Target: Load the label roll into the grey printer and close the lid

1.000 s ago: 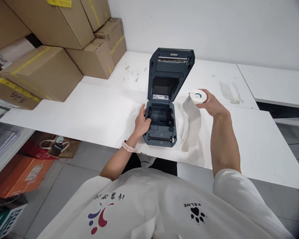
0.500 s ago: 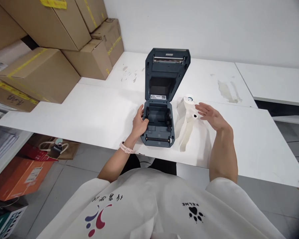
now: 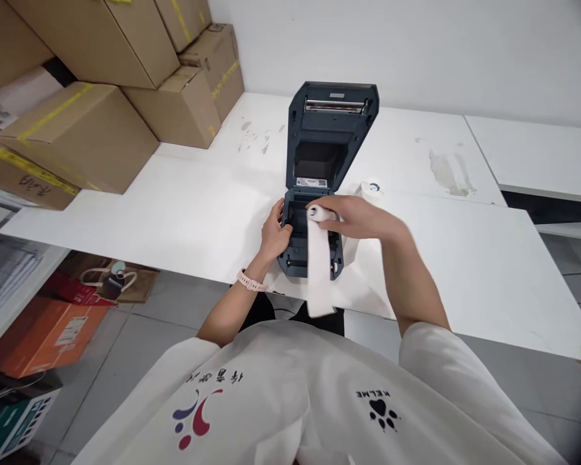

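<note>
In the head view, the right hand (image 3: 356, 218) closes its grip on a small white paper roll (image 3: 315, 211), held just over the open bay of the dark label printer (image 3: 314, 242). A loose paper strip (image 3: 318, 274) hangs from the roll toward the person, past the table (image 3: 184, 213) edge. The left hand (image 3: 274, 234) rests left of that grip, fingers curled on the printer's left wall, holding nothing else. Beyond the right hand, a second white roll (image 3: 370, 188) lies on the table. The raised printer lid (image 3: 330, 139) stands behind both hands.
</note>
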A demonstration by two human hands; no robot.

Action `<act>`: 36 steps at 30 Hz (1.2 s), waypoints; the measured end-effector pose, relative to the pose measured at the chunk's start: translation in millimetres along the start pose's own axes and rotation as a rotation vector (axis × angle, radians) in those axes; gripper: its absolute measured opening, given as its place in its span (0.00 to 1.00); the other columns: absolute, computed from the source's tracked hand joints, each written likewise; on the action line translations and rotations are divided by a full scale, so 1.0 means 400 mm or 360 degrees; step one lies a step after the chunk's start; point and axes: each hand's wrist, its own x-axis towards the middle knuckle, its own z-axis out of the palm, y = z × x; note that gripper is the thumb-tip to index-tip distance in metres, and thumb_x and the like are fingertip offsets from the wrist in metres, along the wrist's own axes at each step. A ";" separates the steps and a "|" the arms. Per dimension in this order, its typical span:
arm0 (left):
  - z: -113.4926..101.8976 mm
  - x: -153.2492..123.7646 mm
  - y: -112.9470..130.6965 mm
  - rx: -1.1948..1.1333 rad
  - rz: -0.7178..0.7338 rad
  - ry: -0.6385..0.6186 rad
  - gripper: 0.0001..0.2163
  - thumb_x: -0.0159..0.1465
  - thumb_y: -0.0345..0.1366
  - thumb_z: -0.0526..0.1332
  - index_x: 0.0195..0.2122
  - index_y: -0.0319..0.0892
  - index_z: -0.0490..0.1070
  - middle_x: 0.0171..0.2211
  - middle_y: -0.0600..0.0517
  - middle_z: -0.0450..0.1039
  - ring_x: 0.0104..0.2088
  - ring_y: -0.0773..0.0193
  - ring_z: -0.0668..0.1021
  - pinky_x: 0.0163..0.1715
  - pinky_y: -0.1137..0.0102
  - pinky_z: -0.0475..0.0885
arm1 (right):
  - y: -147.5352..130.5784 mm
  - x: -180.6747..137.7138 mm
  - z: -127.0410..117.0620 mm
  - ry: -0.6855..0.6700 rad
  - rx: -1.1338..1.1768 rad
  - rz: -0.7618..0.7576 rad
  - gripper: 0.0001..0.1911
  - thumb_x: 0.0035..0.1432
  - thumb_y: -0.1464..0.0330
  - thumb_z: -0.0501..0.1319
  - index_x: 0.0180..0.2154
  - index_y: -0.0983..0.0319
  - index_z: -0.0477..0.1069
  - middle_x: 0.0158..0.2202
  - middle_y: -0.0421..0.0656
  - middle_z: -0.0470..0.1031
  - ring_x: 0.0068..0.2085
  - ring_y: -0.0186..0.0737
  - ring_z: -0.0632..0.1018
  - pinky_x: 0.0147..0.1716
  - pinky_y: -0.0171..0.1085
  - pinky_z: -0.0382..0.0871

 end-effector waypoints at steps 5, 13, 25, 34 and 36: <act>0.004 0.001 -0.008 -0.0053 -0.0029 0.0014 0.41 0.56 0.28 0.60 0.72 0.50 0.54 0.69 0.46 0.67 0.69 0.47 0.69 0.67 0.52 0.65 | -0.046 0.148 0.100 -0.0412 -0.0620 0.0238 0.17 0.63 0.76 0.58 0.53 0.67 0.75 0.53 0.57 0.80 0.56 0.62 0.79 0.52 0.51 0.70; 0.011 -0.011 0.015 -0.0178 -0.0037 0.0038 0.39 0.55 0.29 0.61 0.71 0.46 0.57 0.70 0.43 0.64 0.70 0.48 0.67 0.68 0.54 0.63 | -0.073 0.000 0.190 0.0274 -0.0410 0.0058 0.19 0.72 0.72 0.52 0.57 0.68 0.75 0.56 0.55 0.79 0.56 0.58 0.79 0.52 0.54 0.76; 0.014 -0.012 0.039 -0.0329 -0.0134 -0.0076 0.42 0.54 0.34 0.66 0.71 0.41 0.54 0.72 0.42 0.60 0.71 0.49 0.65 0.70 0.57 0.61 | -0.134 -0.146 0.369 0.0968 -0.0060 -0.0046 0.18 0.71 0.70 0.58 0.60 0.61 0.72 0.62 0.51 0.77 0.64 0.51 0.76 0.61 0.53 0.77; 0.010 -0.008 0.039 -0.0270 -0.0145 -0.0127 0.42 0.57 0.36 0.67 0.72 0.43 0.52 0.73 0.43 0.59 0.71 0.49 0.65 0.69 0.57 0.63 | -0.153 -0.150 0.366 0.0911 0.0044 -0.0051 0.19 0.70 0.61 0.61 0.60 0.58 0.74 0.62 0.51 0.77 0.65 0.53 0.76 0.60 0.55 0.77; 0.007 -0.031 0.045 -0.0250 -0.0154 -0.0148 0.42 0.60 0.39 0.66 0.73 0.44 0.50 0.73 0.43 0.58 0.72 0.49 0.64 0.70 0.56 0.63 | -0.133 -0.148 0.331 0.1000 0.0238 -0.0076 0.17 0.71 0.62 0.60 0.58 0.55 0.75 0.60 0.48 0.79 0.62 0.50 0.79 0.59 0.52 0.78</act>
